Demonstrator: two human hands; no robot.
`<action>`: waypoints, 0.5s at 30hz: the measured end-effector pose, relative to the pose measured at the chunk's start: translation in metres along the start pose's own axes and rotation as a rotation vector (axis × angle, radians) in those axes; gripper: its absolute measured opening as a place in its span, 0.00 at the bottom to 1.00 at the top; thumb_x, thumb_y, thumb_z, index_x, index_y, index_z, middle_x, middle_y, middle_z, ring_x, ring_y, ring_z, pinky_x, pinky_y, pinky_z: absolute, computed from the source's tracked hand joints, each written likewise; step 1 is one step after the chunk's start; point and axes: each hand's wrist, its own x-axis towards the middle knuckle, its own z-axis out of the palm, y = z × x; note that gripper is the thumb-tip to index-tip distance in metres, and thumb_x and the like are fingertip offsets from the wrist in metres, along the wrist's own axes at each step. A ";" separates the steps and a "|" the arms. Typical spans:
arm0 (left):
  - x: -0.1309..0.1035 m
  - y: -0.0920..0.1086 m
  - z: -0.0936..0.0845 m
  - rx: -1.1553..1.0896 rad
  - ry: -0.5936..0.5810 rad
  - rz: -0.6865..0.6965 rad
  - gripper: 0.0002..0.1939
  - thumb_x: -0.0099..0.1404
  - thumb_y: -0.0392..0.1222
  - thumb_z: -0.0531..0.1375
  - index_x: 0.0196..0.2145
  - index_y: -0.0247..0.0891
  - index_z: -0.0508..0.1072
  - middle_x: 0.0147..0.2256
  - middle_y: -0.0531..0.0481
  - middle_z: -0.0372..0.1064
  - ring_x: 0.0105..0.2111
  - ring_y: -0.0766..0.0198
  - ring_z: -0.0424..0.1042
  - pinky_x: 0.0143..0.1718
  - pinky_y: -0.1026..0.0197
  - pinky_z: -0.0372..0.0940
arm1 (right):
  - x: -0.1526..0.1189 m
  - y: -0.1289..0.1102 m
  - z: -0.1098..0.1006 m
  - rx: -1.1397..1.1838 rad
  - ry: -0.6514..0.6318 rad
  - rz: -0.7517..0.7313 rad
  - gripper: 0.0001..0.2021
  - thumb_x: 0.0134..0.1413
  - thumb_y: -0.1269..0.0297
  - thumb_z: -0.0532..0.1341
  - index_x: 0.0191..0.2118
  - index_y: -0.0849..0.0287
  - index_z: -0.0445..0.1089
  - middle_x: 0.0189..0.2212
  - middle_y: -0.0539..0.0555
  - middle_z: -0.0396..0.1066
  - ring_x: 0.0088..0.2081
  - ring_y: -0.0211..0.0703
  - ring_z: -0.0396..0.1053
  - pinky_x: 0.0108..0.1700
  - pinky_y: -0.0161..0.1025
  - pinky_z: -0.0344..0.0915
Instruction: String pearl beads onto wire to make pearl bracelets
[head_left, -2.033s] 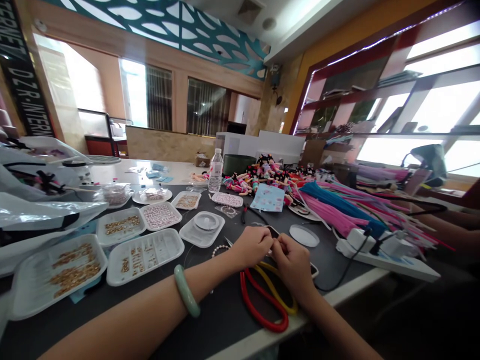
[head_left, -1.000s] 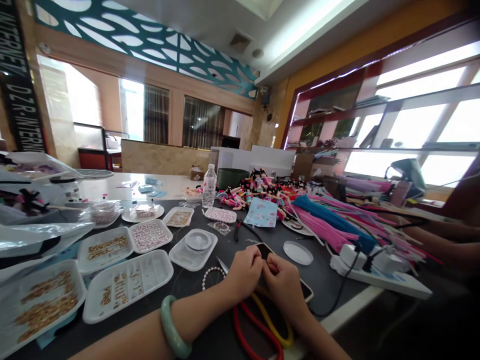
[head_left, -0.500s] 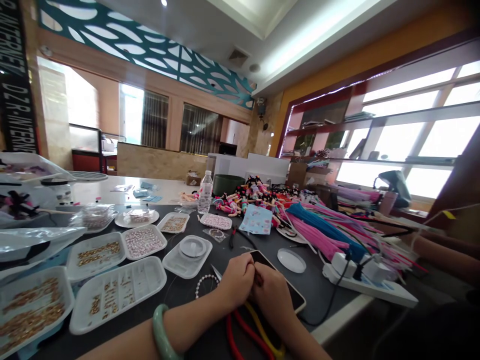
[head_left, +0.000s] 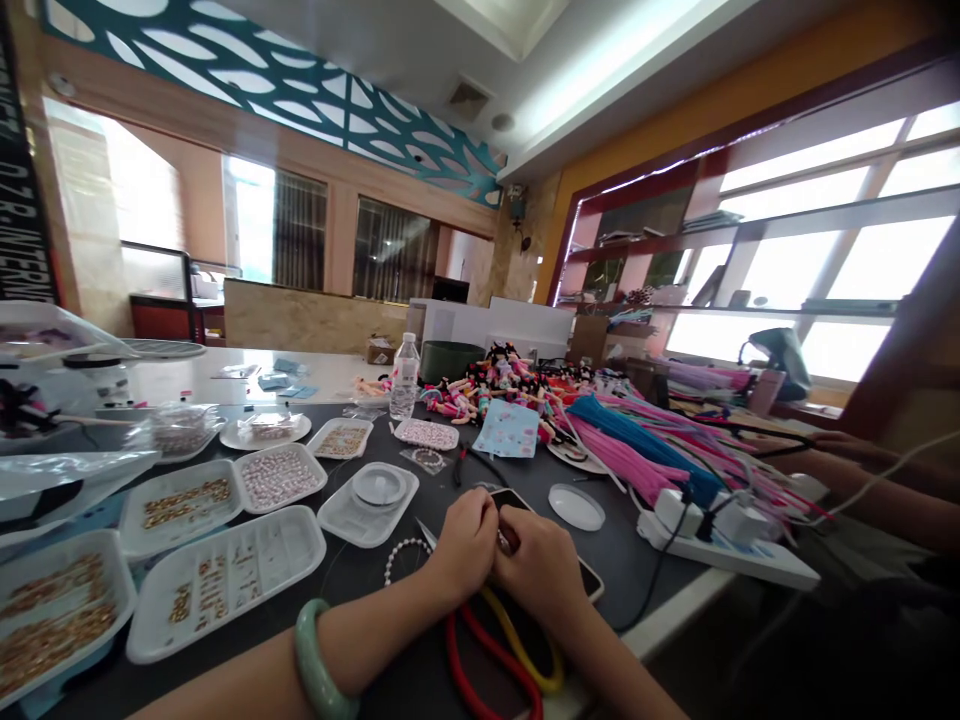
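My left hand [head_left: 466, 545], with a green bangle [head_left: 319, 660] on its wrist, is closed, fingertips curled inward. Against it presses my right hand [head_left: 541, 562], also closed. Something small and pale may sit between the fingers, but I cannot make it out. Beneath both hands lies a phone-like dark slab [head_left: 591, 580] with a light edge. Red and yellow loop handles [head_left: 491, 690] show under my wrists, and a pointed metal blade [head_left: 426, 532] pokes out left of my left hand. Beside that blade rests a curved string of pearl-like beads [head_left: 391, 562].
White trays of gold parts [head_left: 225, 590] and pinkish beads [head_left: 280, 477] fill the left. A water bottle [head_left: 405, 378], a heap of small dolls [head_left: 510, 385] and pink and blue strands [head_left: 630, 445] stand behind. To the right are a power strip [head_left: 739, 556] and another person's arm [head_left: 862, 490].
The view has shifted slightly, so most things sit a little further left and higher. Both hands stay closed together, with a small pale spot now showing between them.
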 end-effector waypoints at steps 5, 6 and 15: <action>0.002 -0.002 0.000 -0.137 0.068 -0.041 0.10 0.62 0.39 0.45 0.24 0.39 0.57 0.24 0.54 0.57 0.29 0.65 0.59 0.33 0.63 0.55 | 0.002 0.006 -0.001 0.070 -0.020 0.003 0.13 0.49 0.62 0.54 0.18 0.58 0.53 0.15 0.47 0.58 0.20 0.35 0.53 0.25 0.35 0.43; 0.003 -0.004 -0.001 -0.145 0.081 -0.054 0.10 0.62 0.39 0.45 0.24 0.39 0.57 0.25 0.54 0.57 0.29 0.65 0.59 0.33 0.63 0.55 | 0.002 0.007 -0.001 0.105 -0.018 0.012 0.14 0.50 0.61 0.53 0.18 0.58 0.52 0.15 0.47 0.57 0.19 0.35 0.52 0.25 0.35 0.43; 0.008 -0.006 0.001 -0.168 0.085 -0.097 0.10 0.63 0.42 0.46 0.25 0.39 0.59 0.24 0.54 0.59 0.27 0.65 0.61 0.32 0.63 0.56 | 0.006 0.014 -0.005 0.450 0.064 0.100 0.16 0.54 0.63 0.48 0.18 0.58 0.50 0.16 0.47 0.54 0.21 0.35 0.54 0.26 0.34 0.46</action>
